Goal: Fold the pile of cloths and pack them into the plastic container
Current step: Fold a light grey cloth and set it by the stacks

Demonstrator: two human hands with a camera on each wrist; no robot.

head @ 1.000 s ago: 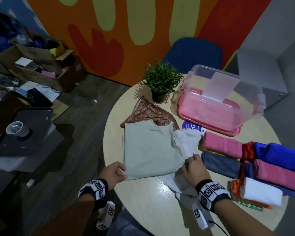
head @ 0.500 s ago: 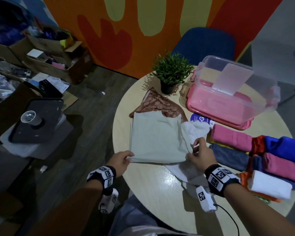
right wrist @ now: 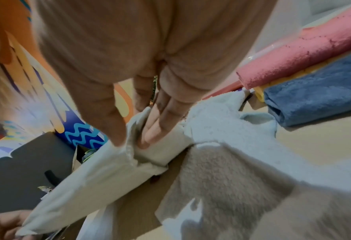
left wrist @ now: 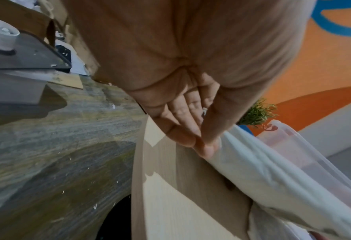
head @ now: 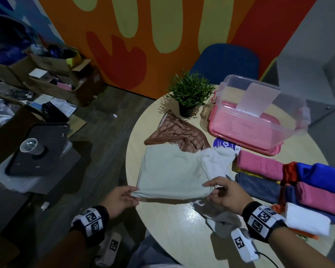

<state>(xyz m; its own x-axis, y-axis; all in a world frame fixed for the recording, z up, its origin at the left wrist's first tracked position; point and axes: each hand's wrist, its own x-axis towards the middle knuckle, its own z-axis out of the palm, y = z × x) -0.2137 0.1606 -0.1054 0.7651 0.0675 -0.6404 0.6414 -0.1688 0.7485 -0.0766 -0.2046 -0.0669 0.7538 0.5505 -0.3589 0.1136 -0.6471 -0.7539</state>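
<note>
Both hands are pinching the near edge of a pale green cloth (head: 172, 171) that is lying flat on the round wooden table (head: 174, 229): the left hand (head: 120, 198) is gripping its near left corner between thumb and fingers, and the right hand (head: 223, 192) is gripping its near right corner. From the head view the right fingers are looking loosely spread, but the right wrist view is showing what that angle is hiding, the thumb (right wrist: 109, 113) lying on top of the hem and the fingers (right wrist: 160, 121) tucking under a fold of the fabric. Likewise the left wrist view is showing the left thumb and fingers (left wrist: 191, 129) pressing together on the cloth's edge. A white fluffy towel (head: 217, 163) is lying partly beneath the green cloth's right side and trailing toward the person, and a brown patterned cloth (head: 178, 134) is sitting just beyond the green cloth's far edge. Farther beyond it, to the right, the clear plastic container (head: 259, 117) is standing on its pink lid (head: 273, 149), with a small potted plant (head: 190, 93) to its left. Right of the green cloth, folded cloths in pink (head: 259, 167), grey-blue (head: 257, 186), blue (head: 321, 176) and white (head: 306, 219) are stacking in a cluster.
</note>
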